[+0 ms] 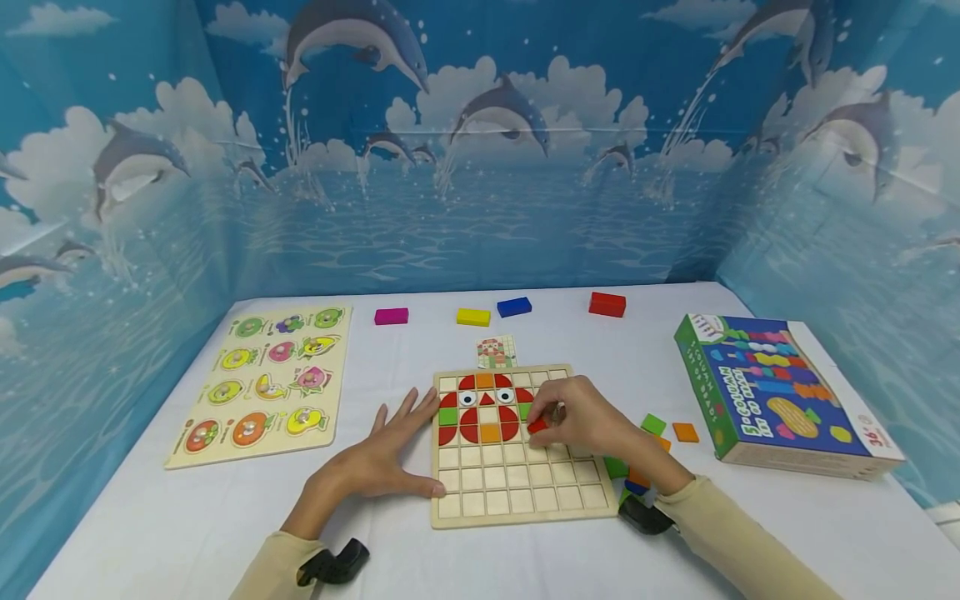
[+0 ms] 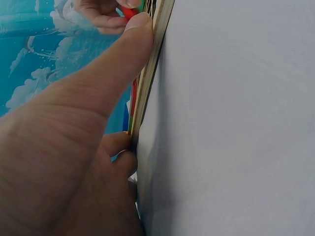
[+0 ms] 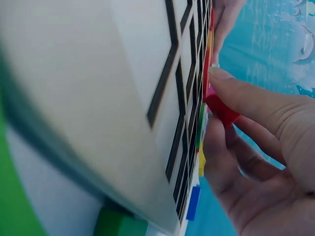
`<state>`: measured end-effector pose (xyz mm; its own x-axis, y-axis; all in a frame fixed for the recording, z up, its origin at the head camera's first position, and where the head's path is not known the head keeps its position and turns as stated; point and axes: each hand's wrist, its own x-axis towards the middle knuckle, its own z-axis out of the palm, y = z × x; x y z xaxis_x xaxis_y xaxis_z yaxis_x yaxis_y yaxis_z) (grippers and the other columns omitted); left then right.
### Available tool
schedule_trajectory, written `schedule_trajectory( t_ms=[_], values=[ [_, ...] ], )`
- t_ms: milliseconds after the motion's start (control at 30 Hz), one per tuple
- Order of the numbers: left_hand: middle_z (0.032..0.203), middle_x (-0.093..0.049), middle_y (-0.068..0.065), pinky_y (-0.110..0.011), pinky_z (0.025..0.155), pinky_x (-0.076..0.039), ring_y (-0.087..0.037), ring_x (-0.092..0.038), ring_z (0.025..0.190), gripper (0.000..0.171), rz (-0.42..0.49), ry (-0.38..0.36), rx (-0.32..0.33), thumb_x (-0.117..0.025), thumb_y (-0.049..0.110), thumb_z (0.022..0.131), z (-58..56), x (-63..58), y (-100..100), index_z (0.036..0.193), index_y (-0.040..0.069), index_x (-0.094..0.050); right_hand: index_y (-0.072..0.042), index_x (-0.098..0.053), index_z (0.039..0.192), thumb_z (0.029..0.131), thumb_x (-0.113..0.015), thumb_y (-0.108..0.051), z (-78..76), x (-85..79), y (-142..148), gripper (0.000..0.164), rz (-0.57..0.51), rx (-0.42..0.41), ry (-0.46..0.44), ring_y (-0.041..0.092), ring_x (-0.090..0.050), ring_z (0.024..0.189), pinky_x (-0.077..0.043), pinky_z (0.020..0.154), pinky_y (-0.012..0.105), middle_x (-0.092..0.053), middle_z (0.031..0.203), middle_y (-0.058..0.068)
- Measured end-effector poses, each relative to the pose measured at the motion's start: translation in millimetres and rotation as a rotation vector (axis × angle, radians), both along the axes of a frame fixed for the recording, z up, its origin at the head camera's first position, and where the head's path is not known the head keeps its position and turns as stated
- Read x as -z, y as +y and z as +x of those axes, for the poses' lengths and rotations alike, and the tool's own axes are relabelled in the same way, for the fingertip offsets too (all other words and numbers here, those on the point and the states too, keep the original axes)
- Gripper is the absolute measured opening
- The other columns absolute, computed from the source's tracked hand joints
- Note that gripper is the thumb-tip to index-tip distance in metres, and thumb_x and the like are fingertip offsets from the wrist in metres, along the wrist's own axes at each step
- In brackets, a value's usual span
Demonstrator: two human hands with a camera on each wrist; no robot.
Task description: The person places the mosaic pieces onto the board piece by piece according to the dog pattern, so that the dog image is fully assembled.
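A wooden grid board point(image 1: 534, 502) lies on the white table, its upper rows filled with red, orange, green and white tiles that form a face with two eyes. My left hand point(image 1: 378, 461) is spread at the board's left side, thumb on the lower left edge and fingertips near the upper left edge. Between thumb and fingers, my right hand point(image 1: 583, 414) pinches a small red tile point(image 3: 224, 109) over the right part of the pattern, beside a green tile point(image 1: 524, 411). A small pattern card point(image 1: 497, 352) lies just behind the board.
Loose green, orange and blue tiles point(image 1: 653, 424) lie right of the board, partly under my right forearm. A fruit puzzle board point(image 1: 258, 383) lies at left, a game box point(image 1: 795, 396) at right. Magenta, yellow, blue and red blocks point(image 1: 607, 304) line the back.
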<state>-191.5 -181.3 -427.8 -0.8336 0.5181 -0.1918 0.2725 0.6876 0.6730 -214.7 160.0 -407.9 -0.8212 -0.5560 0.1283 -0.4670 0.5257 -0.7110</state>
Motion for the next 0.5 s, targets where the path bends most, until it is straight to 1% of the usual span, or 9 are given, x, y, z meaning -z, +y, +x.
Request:
schedule_trajectory(
  t_ms=[100,200,300,400,500],
  values=[
    [0.182,-0.009,0.004,-0.056,0.133,0.013,-0.024,0.008,0.168,0.127,0.001,-0.001,-0.003,-0.097,0.050,0.076,0.1,0.3,0,0.174,0.020,-0.023,-0.010,-0.080,0.090,0.078,-0.097,-0.007,-0.2,0.2,-1,0.022,0.011,-0.005,0.017,0.010,-0.059,0.070,-0.056,0.061,0.023,-0.070,0.082,-0.002],
    [0.182,-0.010,0.004,-0.056,0.133,0.013,-0.024,0.007,0.168,0.127,0.000,-0.002,-0.008,-0.098,0.050,0.076,0.2,0.5,1,0.174,0.020,-0.023,-0.009,-0.078,0.093,0.078,-0.098,-0.008,-0.8,-1.8,2,0.024,0.024,-0.016,-0.016,0.010,-0.060,0.070,-0.056,0.062,0.023,-0.069,0.081,-0.001],
    [0.182,-0.010,0.004,-0.056,0.133,0.013,-0.025,0.007,0.168,0.127,0.002,-0.002,-0.010,-0.098,0.050,0.076,0.4,0.3,1,0.174,0.020,-0.024,-0.008,-0.078,0.095,0.079,-0.097,-0.005,-1.8,-5.5,7,0.025,0.026,-0.029,-0.064,0.012,-0.061,0.071,-0.058,0.064,0.024,-0.069,0.081,-0.001],
    [0.182,-0.010,0.004,-0.056,0.133,0.013,-0.024,0.007,0.168,0.127,0.002,-0.002,-0.008,-0.098,0.050,0.076,0.5,0.0,1,0.174,0.020,-0.023,-0.007,-0.078,0.094,0.080,-0.094,-0.001,-3.1,-7.7,11,0.022,0.021,-0.047,-0.094,0.013,-0.062,0.072,-0.058,0.065,0.024,-0.070,0.082,-0.002],
    [0.182,-0.010,0.004,-0.056,0.133,0.013,-0.024,0.007,0.168,0.127,0.000,-0.003,-0.010,-0.098,0.050,0.076,0.4,-0.3,0,0.174,0.020,-0.023,-0.007,-0.078,0.093,0.082,-0.092,0.001,-4.2,-6.9,11,0.019,0.022,-0.062,-0.076,0.011,-0.063,0.072,-0.060,0.066,0.024,-0.072,0.083,-0.001]
  ],
)
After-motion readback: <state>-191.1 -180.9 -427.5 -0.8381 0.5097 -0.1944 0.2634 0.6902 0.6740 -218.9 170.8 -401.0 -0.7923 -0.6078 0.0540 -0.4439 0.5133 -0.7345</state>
